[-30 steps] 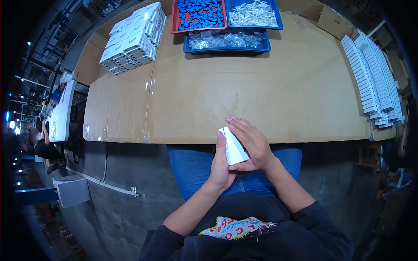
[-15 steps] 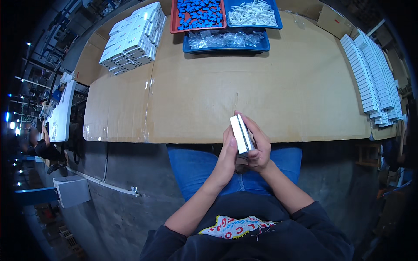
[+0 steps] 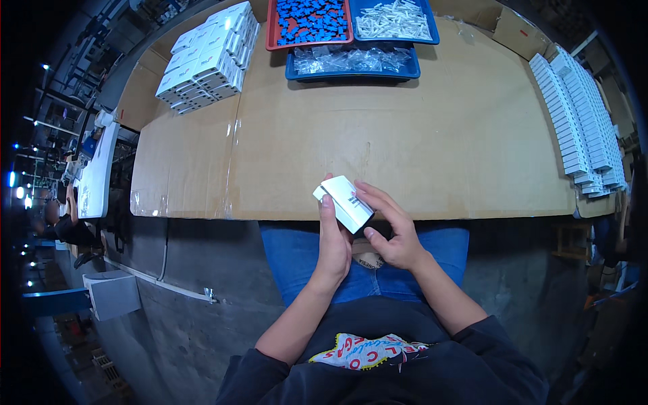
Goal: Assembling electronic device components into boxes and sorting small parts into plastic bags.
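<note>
Head view, white box (image 3: 345,202) near table edge (image 3: 283,219), room beyond

Ahead of the hands (image 3: 401,239), a red tray (image 3: 310,45) is holding blue pieces (image 3: 310,21), while a blue tray (image 3: 398,41) just beside it is carrying white pieces (image 3: 391,23). Nearer the hands, another blue tray (image 3: 351,77) is holding clear plastic (image 3: 351,61). Stacked white boxes (image 3: 206,61) are standing forward-left; more white packages (image 3: 574,115) are lining the far right. Well left, a white table (image 3: 96,175) is standing, a person (image 3: 71,228) beside it.
</note>
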Available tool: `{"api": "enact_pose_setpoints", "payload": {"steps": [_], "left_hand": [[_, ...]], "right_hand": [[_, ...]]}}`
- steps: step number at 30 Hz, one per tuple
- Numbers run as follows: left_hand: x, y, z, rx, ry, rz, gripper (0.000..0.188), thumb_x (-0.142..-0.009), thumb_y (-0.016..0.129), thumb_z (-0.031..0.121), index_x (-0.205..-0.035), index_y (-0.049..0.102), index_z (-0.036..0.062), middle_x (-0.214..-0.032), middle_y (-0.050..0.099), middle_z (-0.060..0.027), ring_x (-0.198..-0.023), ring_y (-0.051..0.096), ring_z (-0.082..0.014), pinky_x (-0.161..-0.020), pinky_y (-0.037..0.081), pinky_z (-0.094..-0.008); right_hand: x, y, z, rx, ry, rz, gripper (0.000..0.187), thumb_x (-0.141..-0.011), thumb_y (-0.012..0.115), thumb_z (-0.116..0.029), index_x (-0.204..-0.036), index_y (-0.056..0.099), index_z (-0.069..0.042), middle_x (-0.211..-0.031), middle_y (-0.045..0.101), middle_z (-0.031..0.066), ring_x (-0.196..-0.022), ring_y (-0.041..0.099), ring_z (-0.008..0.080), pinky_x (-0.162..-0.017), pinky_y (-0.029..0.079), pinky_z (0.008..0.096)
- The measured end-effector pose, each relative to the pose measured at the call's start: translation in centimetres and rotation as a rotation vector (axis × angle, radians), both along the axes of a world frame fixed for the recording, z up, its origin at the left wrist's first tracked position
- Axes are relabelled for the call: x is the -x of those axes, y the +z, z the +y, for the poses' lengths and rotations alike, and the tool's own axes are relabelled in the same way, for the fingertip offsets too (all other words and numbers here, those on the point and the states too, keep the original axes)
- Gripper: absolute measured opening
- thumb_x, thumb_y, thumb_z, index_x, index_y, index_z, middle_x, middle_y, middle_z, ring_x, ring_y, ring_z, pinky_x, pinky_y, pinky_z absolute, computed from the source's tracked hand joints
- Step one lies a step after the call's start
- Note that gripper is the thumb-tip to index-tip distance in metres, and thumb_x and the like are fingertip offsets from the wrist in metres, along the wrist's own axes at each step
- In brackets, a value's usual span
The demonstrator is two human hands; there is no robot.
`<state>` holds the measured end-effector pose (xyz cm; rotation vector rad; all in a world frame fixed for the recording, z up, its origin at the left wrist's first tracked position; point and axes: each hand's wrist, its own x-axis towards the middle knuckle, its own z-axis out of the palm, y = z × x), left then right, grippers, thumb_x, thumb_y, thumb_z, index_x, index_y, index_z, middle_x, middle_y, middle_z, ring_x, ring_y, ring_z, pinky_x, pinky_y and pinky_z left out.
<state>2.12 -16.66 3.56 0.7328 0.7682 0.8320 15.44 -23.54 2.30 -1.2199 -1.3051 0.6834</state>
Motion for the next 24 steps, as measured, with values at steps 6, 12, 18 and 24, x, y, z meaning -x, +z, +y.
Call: {"api": "enact_pose_setpoints", "payload": {"steps": [6, 12, 18, 24], "left_hand": [[-0.4, -0.9, -1.1, -0.050, -0.018, 0.093, 0.060, -0.114, 0.037, 0.053, -0.154, 0.042, 0.0085, -0.136, 0.056, -0.0103, -0.121, 0.059, -0.0157, -0.096, 0.053, -0.0332], [-0.2, -1.7, -0.8, -0.179, -0.034, 0.222, 0.054, -0.115, 0.039, 0.046, -0.150, 0.045, 0.0048, -0.124, 0.058, -0.0064, -0.113, 0.054, -0.0124, -0.091, 0.049, -0.0284], [-0.6, -1.8, -1.1, -0.228, -0.024, 0.266, 0.052, -0.116, 0.038, 0.040, -0.150, 0.042, 0.0001, -0.123, 0.057, -0.0086, -0.113, 0.053, -0.0145, -0.100, 0.045, -0.0304], [-0.7, -1.2, -1.5, -0.199, -0.019, 0.258, 0.049, -0.117, 0.038, 0.034, -0.150, 0.041, -0.0009, -0.117, 0.057, -0.0083, -0.103, 0.054, -0.0120, -0.089, 0.048, -0.0283]], "right_hand": [[0.6, -1.0, 0.2, 0.020, -0.057, -0.014, 0.048, -0.092, 0.067, -0.004, -0.140, 0.062, 0.002, -0.147, 0.061, 0.0234, -0.136, 0.061, 0.0362, -0.112, 0.049, 0.0424], [1.0, -1.4, 0.6, -0.112, -0.122, -0.192, 0.041, -0.103, 0.061, -0.015, -0.139, 0.062, 0.006, -0.139, 0.066, 0.0254, -0.127, 0.067, 0.0368, -0.104, 0.055, 0.0409], [2.0, -1.9, 0.3, -0.114, -0.220, -0.335, 0.042, -0.098, 0.057, -0.001, -0.138, 0.059, 0.011, -0.133, 0.067, 0.0280, -0.115, 0.071, 0.0405, -0.097, 0.059, 0.0426], [2.2, -2.4, 0.2, -0.092, -0.239, -0.428, 0.046, -0.093, 0.056, 0.005, -0.139, 0.057, 0.012, -0.126, 0.070, 0.0281, -0.104, 0.075, 0.0388, -0.087, 0.062, 0.0426]]}}
